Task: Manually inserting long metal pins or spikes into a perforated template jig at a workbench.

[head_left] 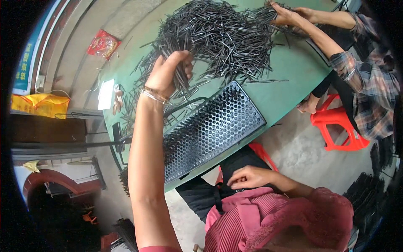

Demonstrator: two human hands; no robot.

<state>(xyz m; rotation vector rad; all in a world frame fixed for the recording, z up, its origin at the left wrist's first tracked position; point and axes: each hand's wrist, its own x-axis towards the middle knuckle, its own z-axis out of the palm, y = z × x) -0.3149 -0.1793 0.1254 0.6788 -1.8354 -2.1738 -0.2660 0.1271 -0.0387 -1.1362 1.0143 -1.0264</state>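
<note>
My left hand (pixel 170 71), with bracelets at the wrist, is closed around a bunch of thin black rods (pixel 179 79) above the table. More of the same rods lie in a big tangled pile (pixel 218 35) just beyond it. Under my left forearm and to its right is a slanted black tray with rows of round holes (pixel 218 126); dark rod ends crowd its far side. Down by my lap, my right hand (pixel 248 176) rests with loosely bent fingers and nothing visible in it.
A co-worker's hands (pixel 289 14) handle rods at the far right of the green table (pixel 289 90). A red stool (pixel 340 126) stands on the floor at the right. A red packet (pixel 103 44) lies at far left, near a white sheet (pixel 106 95). A dark metal bar crosses from the left.
</note>
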